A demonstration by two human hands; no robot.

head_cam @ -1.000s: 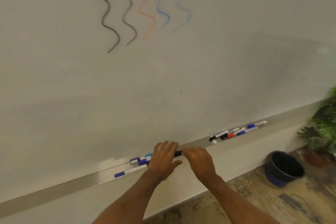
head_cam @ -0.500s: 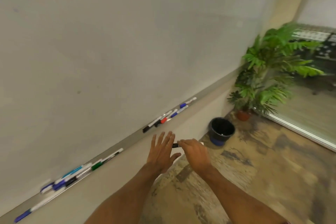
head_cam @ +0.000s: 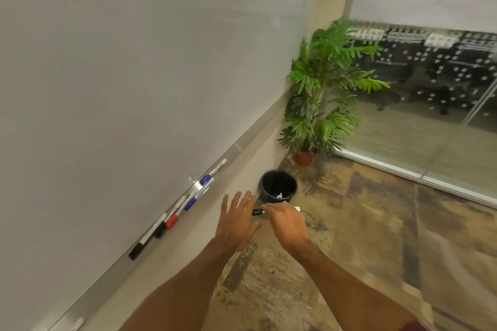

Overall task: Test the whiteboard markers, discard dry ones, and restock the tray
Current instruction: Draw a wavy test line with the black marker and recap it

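Observation:
My right hand (head_cam: 287, 223) grips a white marker with a black cap (head_cam: 257, 212), held level in the air above the floor. My left hand (head_cam: 236, 220) is spread flat, fingers straight, its palm against the marker's capped end. A black waste bin (head_cam: 269, 188) stands on the floor just beyond both hands, with something small and white inside. Along the whiteboard (head_cam: 134, 75), the metal tray (head_cam: 107, 269) carries several markers: black-capped (head_cam: 146, 236), red-capped (head_cam: 172, 220) and blue-capped (head_cam: 205, 179).
A potted green plant (head_cam: 322, 88) fills the corner behind the bin. A glass partition (head_cam: 430, 115) runs along the right side. The floor (head_cam: 349, 250) is patterned brown carpet.
The view has swung right, away from the squiggle marks and the left marker group. Both hands have come off the tray with the black-capped marker and now hover near the bin.

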